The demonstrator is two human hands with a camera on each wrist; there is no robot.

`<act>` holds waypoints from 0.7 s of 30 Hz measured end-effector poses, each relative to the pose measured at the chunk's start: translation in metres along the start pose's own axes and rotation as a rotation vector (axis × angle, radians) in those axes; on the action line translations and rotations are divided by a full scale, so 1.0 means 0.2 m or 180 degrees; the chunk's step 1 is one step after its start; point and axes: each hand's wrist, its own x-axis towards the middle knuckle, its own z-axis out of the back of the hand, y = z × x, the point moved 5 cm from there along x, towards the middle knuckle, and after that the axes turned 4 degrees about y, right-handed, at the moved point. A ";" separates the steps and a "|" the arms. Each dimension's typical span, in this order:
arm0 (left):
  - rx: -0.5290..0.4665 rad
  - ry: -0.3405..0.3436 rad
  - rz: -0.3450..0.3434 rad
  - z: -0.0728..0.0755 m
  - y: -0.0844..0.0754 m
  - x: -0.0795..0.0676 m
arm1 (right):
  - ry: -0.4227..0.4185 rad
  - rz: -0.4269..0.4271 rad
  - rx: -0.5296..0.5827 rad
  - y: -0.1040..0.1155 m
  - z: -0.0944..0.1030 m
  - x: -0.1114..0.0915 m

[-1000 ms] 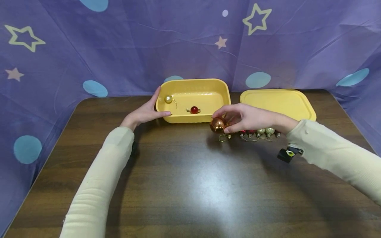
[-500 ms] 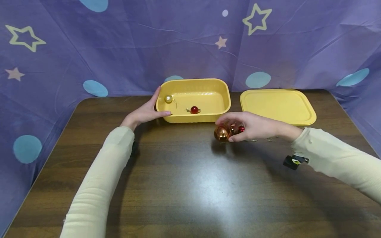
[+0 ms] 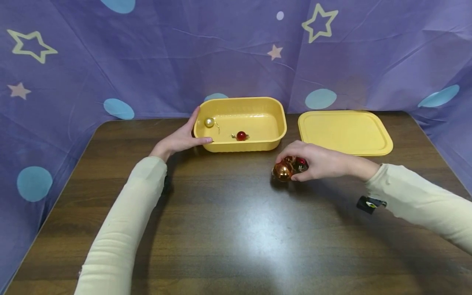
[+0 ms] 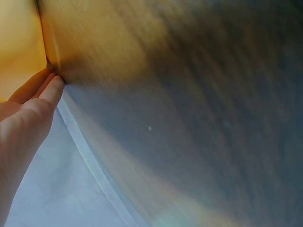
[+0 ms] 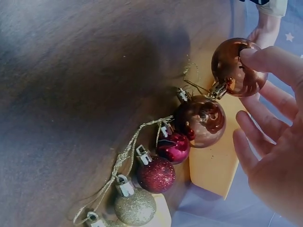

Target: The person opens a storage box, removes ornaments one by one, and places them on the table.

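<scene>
Two in: gold bauble (image 3: 209, 122) and red bauble (image 3: 241, 135) inside the yellow box (image 3: 239, 146), left hand (image 3: 178, 141) gripping its end. Right hand (image 3: 317, 161) pinches a copper bauble (image 5: 231, 66) outside the box; other ornaments (image 5: 156, 175) remain on the tabletop (image 3: 199, 221), the lid (image 3: 346, 133) off.

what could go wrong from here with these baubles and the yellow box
The copper bauble in the right hand looks smooth and glossy, so it could slip and roll across the table.

Gold cords run beside the row of baubles; lifting one might snag and drag its neighbours.

The gold bauble and red bauble might roll if the left hand tips the yellow box.
</scene>
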 end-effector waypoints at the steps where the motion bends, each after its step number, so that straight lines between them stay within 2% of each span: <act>1: -0.0001 0.0001 0.0000 0.00 0.00 0.00 | -0.0010 0.0048 -0.0051 0.00 0.00 0.00; 8: -0.0003 0.0007 0.0037 0.00 0.00 0.00 | -0.0091 0.0307 -0.0388 -0.01 -0.02 -0.01; 21: 0.0030 -0.0005 -0.0002 0.00 0.01 -0.01 | -0.0179 0.0511 -0.0735 -0.04 -0.07 0.00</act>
